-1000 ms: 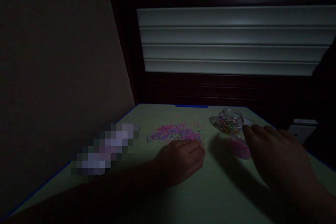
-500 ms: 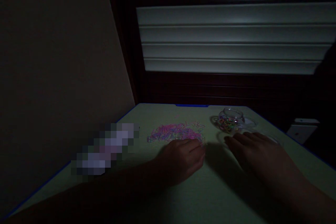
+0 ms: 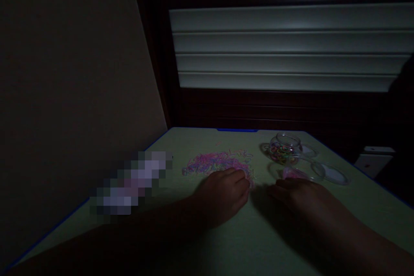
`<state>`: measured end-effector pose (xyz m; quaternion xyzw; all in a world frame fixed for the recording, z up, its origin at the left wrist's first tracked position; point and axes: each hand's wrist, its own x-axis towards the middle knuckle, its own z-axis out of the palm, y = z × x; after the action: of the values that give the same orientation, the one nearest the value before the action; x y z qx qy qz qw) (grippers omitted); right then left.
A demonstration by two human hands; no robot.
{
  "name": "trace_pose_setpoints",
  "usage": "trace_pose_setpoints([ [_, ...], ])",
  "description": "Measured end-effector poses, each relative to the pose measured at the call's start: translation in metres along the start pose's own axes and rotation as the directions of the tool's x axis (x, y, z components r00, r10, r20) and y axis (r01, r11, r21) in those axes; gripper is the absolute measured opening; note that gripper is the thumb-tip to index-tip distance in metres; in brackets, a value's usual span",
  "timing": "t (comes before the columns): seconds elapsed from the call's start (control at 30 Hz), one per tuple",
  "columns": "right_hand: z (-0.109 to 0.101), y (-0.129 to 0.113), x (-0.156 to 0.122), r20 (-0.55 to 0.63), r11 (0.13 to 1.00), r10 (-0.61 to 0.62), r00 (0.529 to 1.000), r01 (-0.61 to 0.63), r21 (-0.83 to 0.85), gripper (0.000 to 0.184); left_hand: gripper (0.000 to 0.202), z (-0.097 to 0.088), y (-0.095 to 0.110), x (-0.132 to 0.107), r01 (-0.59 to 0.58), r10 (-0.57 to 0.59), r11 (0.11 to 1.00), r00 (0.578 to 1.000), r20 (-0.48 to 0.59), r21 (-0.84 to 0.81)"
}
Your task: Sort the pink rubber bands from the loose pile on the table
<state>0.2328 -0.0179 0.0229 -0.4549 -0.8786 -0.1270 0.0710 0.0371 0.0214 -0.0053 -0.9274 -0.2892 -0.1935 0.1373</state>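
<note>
Table (image 3: 278, 241): pale green top with a blue rim, dimly lit; I see it from above and behind the hands.
Pixelated patch (image 3: 129, 183): lies on the table's left side; I cannot tell what it is.
Band pile (image 3: 216, 163): loose pink and purple elastic bands, spread at mid-table.
Left hand (image 3: 223, 194): rests on the pile's near edge, fingers curled under; I cannot tell whether they pinch a band.
Right hand (image 3: 304, 200): lies low just beside the left hand, fingers stretched out side by side, holding nothing that I can see.
Jar (image 3: 284, 147): clear glass, upright, with mixed-colour bands inside; well apart from both hands.
Dish (image 3: 302, 172): low, clear, with pink bands in it, just beyond the right fingertips.
Lid (image 3: 336, 176): flat, right of the dish.
Change: the right hand has drawn back from the jar and dish toward the pile, uncovering the dish; the left hand has barely moved. I judge that both hands now work at the pile.
</note>
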Motion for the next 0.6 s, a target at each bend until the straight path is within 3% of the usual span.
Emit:
trace_pose_setpoints([
  [0.17, -0.0073, -0.0041, 0.0002, -0.019, 1.000, 0.028, 0.999, -0.028, 0.007, 0.023, 0.013, -0.0001, 0.0007, 0.0009, 0.039, -0.038, 0.999, 0.998, 0.044, -0.020],
  [0.4, -0.0006, 0.0005, 0.0005, 0.049, 0.998, 0.016, 0.999, -0.018, 0.057, 0.022, 0.017, -0.0019, 0.0015, 0.0018, 0.036, -0.037, 0.999, 0.997, 0.069, 0.012],
  [0.6, -0.0013, -0.0009, 0.0013, 0.019, 0.998, 0.035, 0.999, -0.036, 0.052, 0.023, 0.017, -0.0013, 0.0013, 0.0017, 0.040, -0.043, 0.999, 0.995, 0.091, 0.033],
])
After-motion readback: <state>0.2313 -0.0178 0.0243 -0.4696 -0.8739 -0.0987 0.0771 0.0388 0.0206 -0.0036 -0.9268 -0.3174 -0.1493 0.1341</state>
